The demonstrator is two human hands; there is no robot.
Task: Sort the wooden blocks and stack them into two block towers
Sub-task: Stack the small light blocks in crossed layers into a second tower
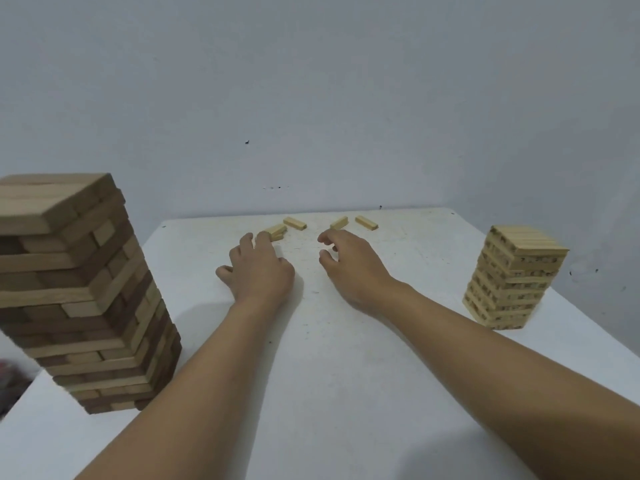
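Observation:
A tall tower of large brown blocks (83, 292) stands at the table's left edge. A shorter tower of small pale blocks (512, 277) stands at the right. Several small pale blocks lie loose near the far edge: a pair (276, 232), one (294, 223), one (339, 222) and one (366, 222). My left hand (258, 271) lies palm down, its fingertips touching the pair of blocks. My right hand (349, 263) hovers just short of the block behind it, fingers loosely curled and holding nothing.
The white table (346, 375) meets a plain grey wall (311, 98) at the back. The brown tower stands close to the left edge, where a dark gap (14, 386) drops off. Both forearms cross the table's middle.

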